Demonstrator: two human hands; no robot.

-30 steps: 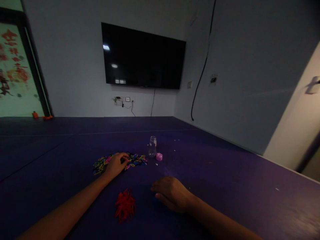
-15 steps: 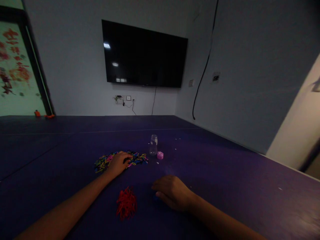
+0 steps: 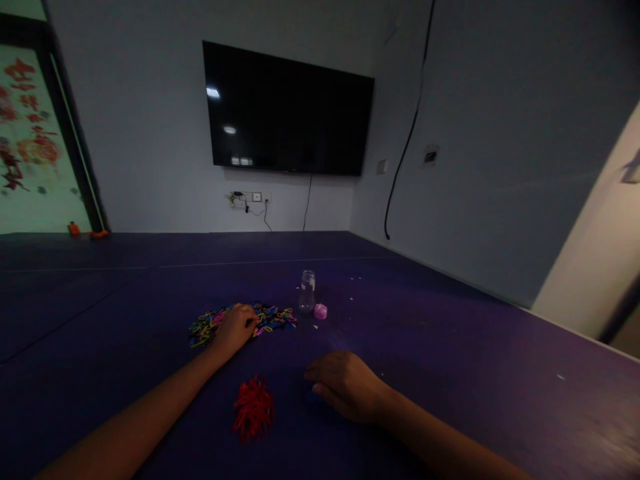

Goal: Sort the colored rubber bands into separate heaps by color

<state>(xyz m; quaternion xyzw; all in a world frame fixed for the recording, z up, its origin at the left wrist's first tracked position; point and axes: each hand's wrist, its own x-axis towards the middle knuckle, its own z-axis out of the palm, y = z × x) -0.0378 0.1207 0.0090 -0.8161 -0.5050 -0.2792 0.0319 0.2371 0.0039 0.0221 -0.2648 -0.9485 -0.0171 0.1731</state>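
Observation:
My left hand is over a spread pile of small multicoloured loops that look like rubber bands. Its thumb and fingertips are pinched together at the pile, and what is between them is hidden. Palm down on the purple table, my right hand has its fingers curled. A bit of dark blue shows under its thumb, too dim to make out. Between my forearms lies a heap of red loops. A clear bottle stands uncapped beyond the hands, with a pink cap beside its base.
Small white scraps are scattered on the table. A large dark television hangs on the far wall, above sockets and cables. A black cable hangs down the right wall. Small orange objects sit at the far left edge.
My left hand's fingers have drawn closer together at the multicoloured pile. My right hand, the bottle and the red heap stay where they were.

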